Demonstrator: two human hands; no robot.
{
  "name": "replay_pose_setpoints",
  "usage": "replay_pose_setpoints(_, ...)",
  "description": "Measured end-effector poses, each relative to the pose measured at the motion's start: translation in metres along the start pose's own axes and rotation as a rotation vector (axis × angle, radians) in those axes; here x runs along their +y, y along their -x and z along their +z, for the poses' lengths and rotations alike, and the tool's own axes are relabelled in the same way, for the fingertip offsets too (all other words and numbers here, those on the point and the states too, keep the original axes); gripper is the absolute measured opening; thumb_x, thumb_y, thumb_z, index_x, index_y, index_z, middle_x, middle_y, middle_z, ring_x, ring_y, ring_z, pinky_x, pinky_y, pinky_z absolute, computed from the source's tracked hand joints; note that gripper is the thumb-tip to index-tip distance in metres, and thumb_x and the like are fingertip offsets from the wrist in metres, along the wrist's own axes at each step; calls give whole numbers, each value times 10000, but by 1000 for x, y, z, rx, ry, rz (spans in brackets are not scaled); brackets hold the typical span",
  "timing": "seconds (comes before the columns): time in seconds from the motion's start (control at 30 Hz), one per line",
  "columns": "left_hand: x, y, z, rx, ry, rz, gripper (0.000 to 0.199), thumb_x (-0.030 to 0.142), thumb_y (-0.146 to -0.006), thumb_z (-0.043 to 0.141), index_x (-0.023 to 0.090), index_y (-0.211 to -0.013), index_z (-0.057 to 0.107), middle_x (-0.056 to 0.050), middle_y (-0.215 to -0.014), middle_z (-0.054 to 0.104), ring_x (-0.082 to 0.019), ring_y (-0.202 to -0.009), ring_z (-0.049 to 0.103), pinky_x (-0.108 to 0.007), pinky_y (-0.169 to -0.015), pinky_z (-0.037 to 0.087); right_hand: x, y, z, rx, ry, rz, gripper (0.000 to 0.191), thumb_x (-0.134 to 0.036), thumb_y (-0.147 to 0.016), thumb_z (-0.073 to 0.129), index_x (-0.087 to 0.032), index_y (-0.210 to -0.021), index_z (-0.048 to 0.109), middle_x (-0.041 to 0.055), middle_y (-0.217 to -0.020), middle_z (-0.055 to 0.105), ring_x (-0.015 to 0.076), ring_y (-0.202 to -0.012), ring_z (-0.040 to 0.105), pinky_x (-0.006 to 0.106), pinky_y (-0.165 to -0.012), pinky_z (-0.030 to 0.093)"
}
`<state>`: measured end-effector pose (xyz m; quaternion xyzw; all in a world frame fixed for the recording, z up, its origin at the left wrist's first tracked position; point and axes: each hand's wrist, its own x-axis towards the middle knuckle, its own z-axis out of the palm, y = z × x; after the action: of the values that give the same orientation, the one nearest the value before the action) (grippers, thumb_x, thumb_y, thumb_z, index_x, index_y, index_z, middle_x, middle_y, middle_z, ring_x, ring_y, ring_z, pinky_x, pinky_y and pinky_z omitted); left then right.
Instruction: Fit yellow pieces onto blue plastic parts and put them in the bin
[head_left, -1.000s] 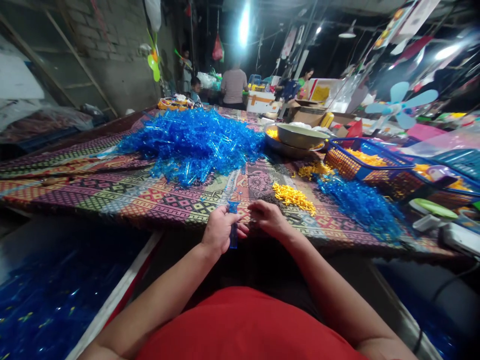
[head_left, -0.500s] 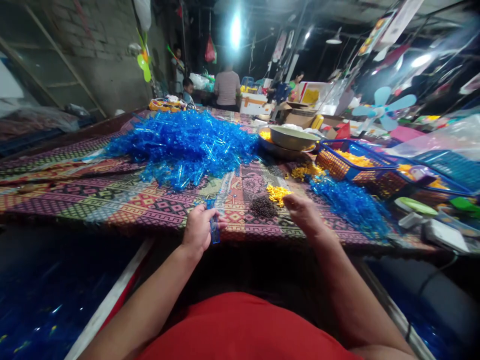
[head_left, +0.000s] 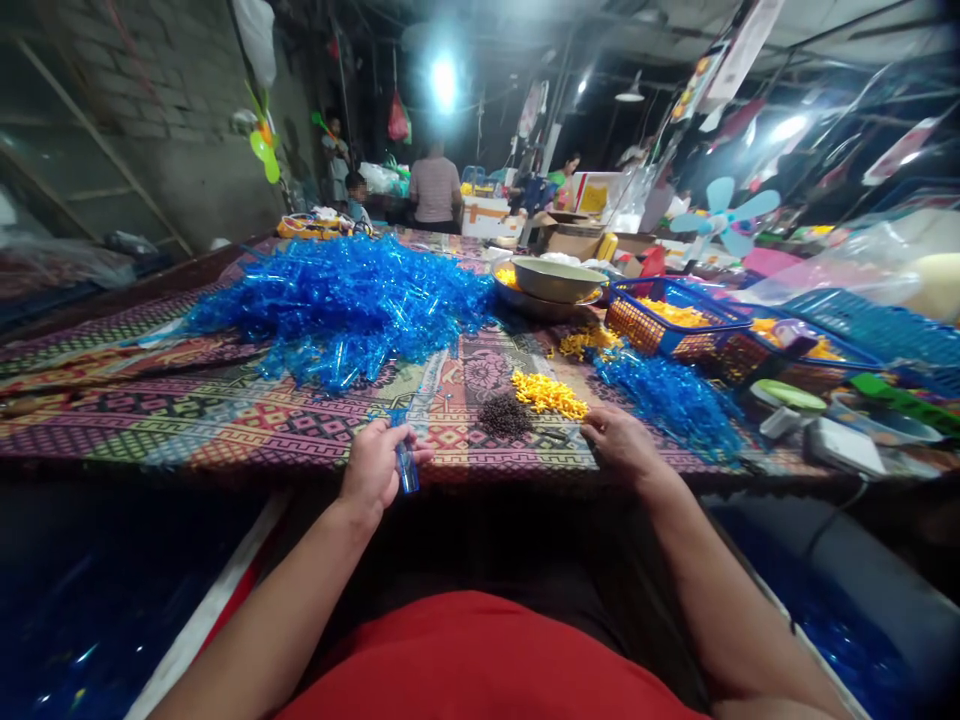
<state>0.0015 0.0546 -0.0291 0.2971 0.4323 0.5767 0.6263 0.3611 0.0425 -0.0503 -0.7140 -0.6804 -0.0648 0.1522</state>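
Gripping a short, clear blue plastic piece [head_left: 407, 468] upright in curled fingers, the left hand [head_left: 371, 465] sits at the near edge of a woven patterned mat [head_left: 225, 430] that covers the long table. The right hand [head_left: 622, 445] rests on the mat with its fingers bent narrowly together; whether they pinch anything small cannot be told. Just beside that hand lies a drift of blue plastic strands [head_left: 667, 400], and close to its left are a strip of yellow plastic pieces [head_left: 550, 395] and a small heap of dark granules [head_left: 506, 417].

Farther up the mat spreads a large mound of blue plastic parts [head_left: 337, 310]. To its right stand a metal basin [head_left: 555, 280] and a blue basket with orange mesh sides [head_left: 637, 325], holding yellow pieces. Bins of blue pieces [head_left: 90, 620] sit below the table edge. A rough brick wall [head_left: 150, 100] runs along the left of the dim workshop, a pale blue pinwheel [head_left: 724, 215] stands at right, and a person [head_left: 435, 190] stands at the far end under a bright lamp [head_left: 442, 80].
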Motion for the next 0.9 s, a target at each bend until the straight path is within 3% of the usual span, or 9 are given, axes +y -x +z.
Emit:
replay_pose_setpoints(0.2,-1,0,-1,-15,-20,7,131,114,-659,610,127,-647,480,26,-554,548,-134,-501,612,-359,-558,576,3,-1,-5,-97,10,-84,165,-229,-796,501,-195,-723,645,47,-788,626,156,-693,545,235,-585,349)
replay_pose_setpoints(0.43,0,2,2,-11,-24,8,139,118,-653,605,133,-654,467,26,-548,547,-138,-504,614,-349,-550,575,3,7,-6,-46,-72,-116,217,-165,-793,432,-169,-727,639,66,-762,628,162,-693,533,233,-631,366)
replay_pose_setpoints(0.63,3,3,2,-12,-11,-16,161,106,-650,604,143,-668,448,36,-534,542,-141,-490,613,-354,-540,574,0,11,-10,-59,27,-183,237,-122,-807,405,-172,-761,632,74,-836,616,154,-706,528,229,-627,353)
replay_pose_setpoints(0.9,6,25,3,-144,37,-148,116,91,-670,593,127,-735,504,-1,-609,592,-156,-515,628,-351,-535,565,5,12,-6,-46,79,-238,237,-152,-836,404,-171,-737,618,76,-826,603,162,-711,527,240,-627,351)
